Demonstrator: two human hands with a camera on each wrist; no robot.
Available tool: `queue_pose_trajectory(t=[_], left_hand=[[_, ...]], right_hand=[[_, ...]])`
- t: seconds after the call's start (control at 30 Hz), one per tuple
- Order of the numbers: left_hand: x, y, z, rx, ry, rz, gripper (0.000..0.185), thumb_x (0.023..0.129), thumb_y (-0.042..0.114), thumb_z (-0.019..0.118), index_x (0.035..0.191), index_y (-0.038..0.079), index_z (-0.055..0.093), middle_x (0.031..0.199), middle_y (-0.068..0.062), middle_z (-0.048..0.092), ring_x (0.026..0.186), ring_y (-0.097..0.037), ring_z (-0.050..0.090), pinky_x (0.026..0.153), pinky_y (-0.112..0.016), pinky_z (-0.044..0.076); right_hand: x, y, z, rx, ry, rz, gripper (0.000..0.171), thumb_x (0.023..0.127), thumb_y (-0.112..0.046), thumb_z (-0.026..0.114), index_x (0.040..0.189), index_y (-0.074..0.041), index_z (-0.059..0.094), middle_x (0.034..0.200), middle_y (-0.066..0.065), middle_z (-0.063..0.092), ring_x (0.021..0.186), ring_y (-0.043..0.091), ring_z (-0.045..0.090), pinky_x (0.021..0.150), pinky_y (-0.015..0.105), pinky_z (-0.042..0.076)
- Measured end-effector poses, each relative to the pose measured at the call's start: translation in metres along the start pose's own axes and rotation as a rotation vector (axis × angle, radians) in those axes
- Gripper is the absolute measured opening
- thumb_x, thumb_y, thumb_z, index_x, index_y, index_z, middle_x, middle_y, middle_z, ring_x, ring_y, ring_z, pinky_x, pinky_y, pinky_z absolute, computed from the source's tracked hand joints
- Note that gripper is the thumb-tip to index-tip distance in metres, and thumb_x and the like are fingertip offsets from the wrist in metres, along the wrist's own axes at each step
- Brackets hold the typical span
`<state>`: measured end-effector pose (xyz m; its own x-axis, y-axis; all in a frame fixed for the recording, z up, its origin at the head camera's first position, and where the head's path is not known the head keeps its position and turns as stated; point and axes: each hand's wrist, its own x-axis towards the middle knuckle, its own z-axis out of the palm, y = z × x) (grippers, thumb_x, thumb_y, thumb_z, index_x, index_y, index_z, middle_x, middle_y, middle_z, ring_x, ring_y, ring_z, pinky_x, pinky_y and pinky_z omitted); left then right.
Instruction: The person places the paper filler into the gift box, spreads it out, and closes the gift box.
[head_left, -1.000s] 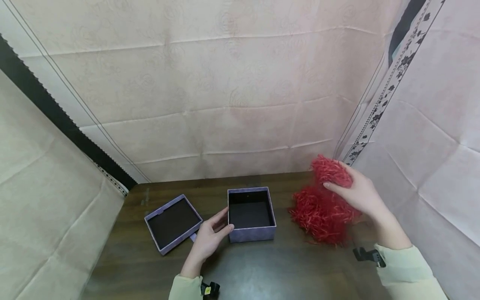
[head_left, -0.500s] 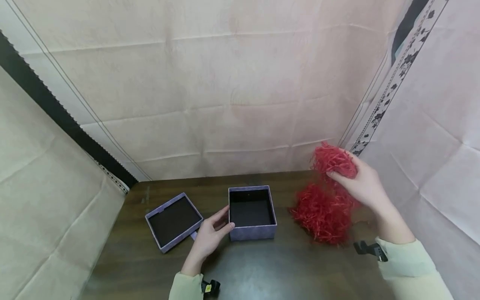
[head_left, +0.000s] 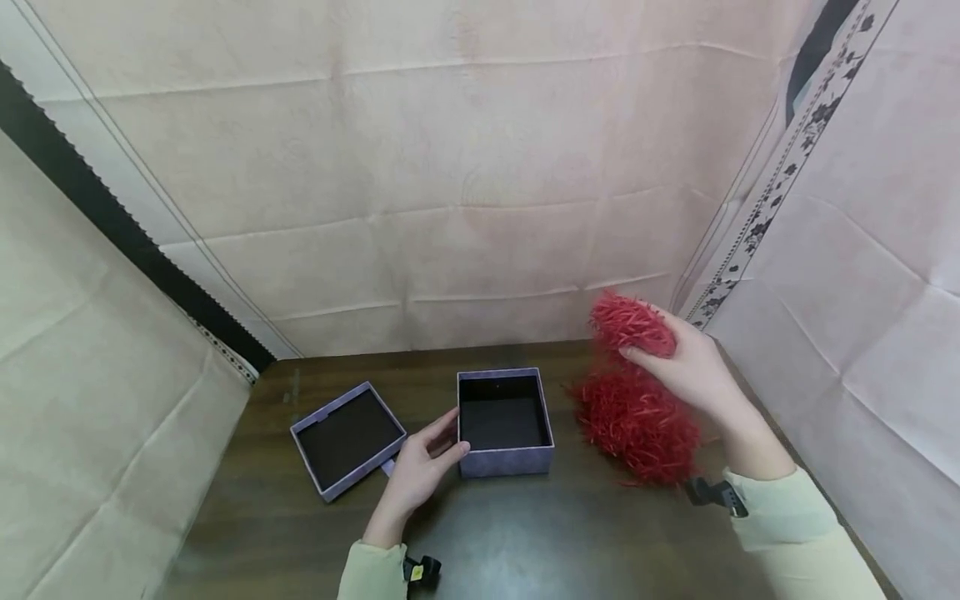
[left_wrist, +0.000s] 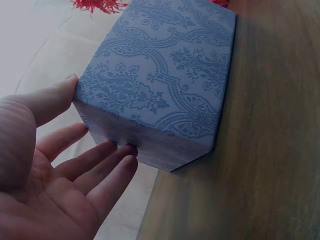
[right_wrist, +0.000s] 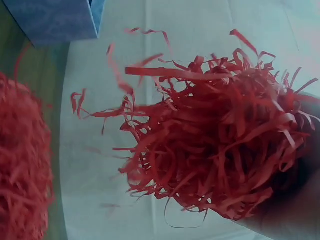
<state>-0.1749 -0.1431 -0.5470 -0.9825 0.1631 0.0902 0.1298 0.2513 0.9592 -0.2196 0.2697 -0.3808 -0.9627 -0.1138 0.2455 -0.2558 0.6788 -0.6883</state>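
Farthest left lies the box lid (head_left: 348,442), inside up, just beyond the back of our left hand (head_left: 417,477). That hand has not shifted over the last second: its fingers (left_wrist: 102,165) lie straight and slightly spread, tips touching the near left corner of the open patterned box (head_left: 504,423), thumb against the side wall, steadying rather than gripping. Past the box, the loose pile of red shredded paper (head_left: 637,421) rests on the dark table (head_left: 525,533). The change is on the right: our right hand (head_left: 686,371) has carried its clump of red shreds (head_left: 632,323) leftward, nearer the box, clear above the pile. That suggests, we judge, the filler is headed into the box. Its fingers curl round the clump; how tightly is hard to tell, since the wrist view shows mostly paper (right_wrist: 215,145).
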Motion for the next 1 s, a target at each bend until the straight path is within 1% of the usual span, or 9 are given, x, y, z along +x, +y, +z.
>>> queue_pose_trajectory(t=[0.07,0.13,0.27,0.5,0.7,0.87,1.0], left_hand=[[-0.001,-0.001,0.000,0.001,0.004,-0.002,0.063,0.098,0.024,0.081,0.156,0.020,0.058,0.157,-0.012,0.056,0.139,-0.034,0.059,0.111,-0.046,0.051],[0.000,-0.001,-0.001,-0.003,0.003,-0.003,0.063,0.098,0.024,0.082,0.156,0.020,0.058,0.157,-0.012,0.056,0.139,-0.034,0.059,0.111,-0.046,0.051],[0.000,-0.001,-0.002,-0.015,-0.006,-0.001,0.063,0.099,0.022,0.081,0.156,0.018,0.058,0.158,-0.013,0.055,0.139,-0.034,0.058,0.112,-0.046,0.050],[0.001,0.000,-0.003,-0.014,-0.020,0.012,0.064,0.099,0.023,0.080,0.157,0.016,0.056,0.158,-0.016,0.054,0.140,-0.034,0.058,0.113,-0.048,0.048],[0.004,-0.002,-0.002,-0.010,-0.022,0.022,0.064,0.100,0.023,0.080,0.158,0.011,0.055,0.159,-0.015,0.054,0.140,-0.034,0.058,0.113,-0.049,0.049],[0.003,0.000,-0.003,-0.006,-0.019,0.012,0.063,0.099,0.022,0.080,0.158,0.014,0.056,0.158,-0.010,0.056,0.140,-0.033,0.058,0.112,-0.047,0.049],[0.001,0.001,-0.004,-0.007,-0.020,0.002,0.063,0.099,0.023,0.080,0.157,0.016,0.056,0.158,-0.010,0.056,0.139,-0.034,0.058,0.111,-0.046,0.050]], right_hand=[[0.001,-0.003,0.006,0.019,-0.031,0.015,0.075,0.099,-0.047,0.077,0.163,-0.021,0.047,0.153,0.015,0.059,0.140,0.041,0.055,0.112,0.072,0.042],[0.003,-0.007,0.013,0.026,-0.047,0.010,0.076,0.099,-0.047,0.077,0.164,-0.021,0.046,0.155,0.013,0.057,0.142,0.039,0.053,0.114,0.071,0.041],[0.008,-0.019,0.028,0.040,-0.070,-0.035,0.075,0.099,-0.044,0.078,0.163,-0.020,0.047,0.157,0.012,0.056,0.144,0.037,0.052,0.117,0.068,0.039],[0.016,-0.043,0.053,0.054,-0.103,-0.096,0.073,0.097,-0.039,0.082,0.160,-0.018,0.051,0.155,0.011,0.058,0.143,0.034,0.054,0.118,0.064,0.040],[0.019,-0.063,0.068,0.080,-0.127,-0.141,0.072,0.095,-0.035,0.083,0.158,-0.016,0.053,0.155,0.009,0.058,0.144,0.032,0.052,0.120,0.061,0.040],[0.021,-0.077,0.079,0.085,-0.146,-0.159,0.072,0.094,-0.037,0.084,0.157,-0.018,0.055,0.153,0.007,0.060,0.142,0.029,0.054,0.118,0.059,0.042],[0.023,-0.084,0.089,0.112,-0.162,-0.168,0.069,0.094,-0.038,0.085,0.155,-0.021,0.058,0.149,0.004,0.063,0.138,0.027,0.058,0.115,0.059,0.047]])
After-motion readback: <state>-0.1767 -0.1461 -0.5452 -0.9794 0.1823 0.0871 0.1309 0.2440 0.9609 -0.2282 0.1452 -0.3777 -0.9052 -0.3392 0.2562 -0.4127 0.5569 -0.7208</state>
